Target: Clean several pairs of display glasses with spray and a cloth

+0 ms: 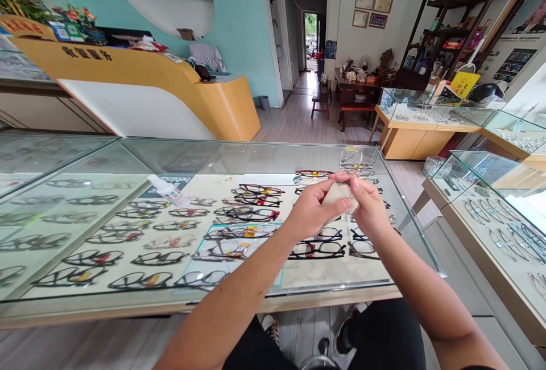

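Observation:
Above the right part of a glass display case, my left hand and my right hand meet around a beige cloth. The fingers of both press and fold it between them. Whether anything lies inside the cloth is hidden. A pair of clear-framed glasses rests on the glass just beyond my hands. To the left, a small white spray bottle is on the case top. Rows of eyeglasses show through the glass below.
More glass cases with eyeglasses are on the right and at the back right. A yellow reception counter stands beyond the case at the left. A wooden table and benches are farther back, near a doorway. My legs are below the case's front edge.

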The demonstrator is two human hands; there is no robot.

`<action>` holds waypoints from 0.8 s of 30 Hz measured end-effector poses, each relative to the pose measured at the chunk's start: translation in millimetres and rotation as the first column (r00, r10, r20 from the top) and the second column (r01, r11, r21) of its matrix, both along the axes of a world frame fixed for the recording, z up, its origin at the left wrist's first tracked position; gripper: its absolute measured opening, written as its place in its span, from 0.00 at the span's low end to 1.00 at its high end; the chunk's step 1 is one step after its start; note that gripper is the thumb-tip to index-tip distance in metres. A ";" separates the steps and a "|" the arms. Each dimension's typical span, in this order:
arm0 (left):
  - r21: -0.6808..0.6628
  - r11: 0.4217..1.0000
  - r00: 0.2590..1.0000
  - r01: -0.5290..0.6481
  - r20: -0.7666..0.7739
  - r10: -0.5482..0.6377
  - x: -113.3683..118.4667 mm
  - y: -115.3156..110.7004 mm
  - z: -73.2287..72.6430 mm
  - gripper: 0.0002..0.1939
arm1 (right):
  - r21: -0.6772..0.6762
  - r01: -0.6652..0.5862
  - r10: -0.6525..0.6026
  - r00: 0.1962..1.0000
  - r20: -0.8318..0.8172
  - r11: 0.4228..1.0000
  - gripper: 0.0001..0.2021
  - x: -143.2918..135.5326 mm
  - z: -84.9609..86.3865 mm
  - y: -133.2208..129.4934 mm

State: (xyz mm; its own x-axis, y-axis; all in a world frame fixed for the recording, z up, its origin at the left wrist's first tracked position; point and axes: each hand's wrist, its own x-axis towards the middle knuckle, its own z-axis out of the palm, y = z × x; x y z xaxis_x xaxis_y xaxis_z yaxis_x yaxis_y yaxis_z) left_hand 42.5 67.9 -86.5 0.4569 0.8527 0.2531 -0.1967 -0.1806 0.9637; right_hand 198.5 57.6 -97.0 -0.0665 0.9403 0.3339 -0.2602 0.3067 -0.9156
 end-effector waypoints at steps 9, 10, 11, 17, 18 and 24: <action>-0.059 0.992 0.983 -0.107 0.145 0.115 8.7 -0.2 -7.6 0.30 | 0.134 0.050 -0.071 0.984 0.162 0.990 0.29 -0.3 -7.9 0.8; -0.063 0.990 0.979 -0.126 0.151 0.134 9.1 -0.8 -6.9 0.31 | 0.166 0.047 -0.078 0.980 0.183 0.985 0.29 -0.6 -6.3 -0.2; -0.068 0.988 0.977 -0.137 0.155 0.147 9.2 -1.6 -6.2 0.31 | 0.193 0.042 -0.082 0.975 0.207 0.980 0.29 -1.0 -4.1 -1.4; -0.058 0.983 0.979 -0.176 0.094 0.181 7.3 -5.2 -4.6 0.35 | 0.230 0.068 -0.129 0.956 0.265 0.971 0.30 0.3 7.1 -7.3; -0.048 0.984 0.982 -0.171 0.069 0.174 6.6 -4.9 -4.5 0.35 | 0.208 0.080 -0.132 0.959 0.251 0.975 0.29 1.2 7.0 -7.0; 0.037 0.998 0.999 -0.052 -0.013 0.053 1.8 0.9 -2.3 0.35 | 0.059 0.128 -0.136 0.979 0.149 0.990 0.26 4.8 4.7 -0.4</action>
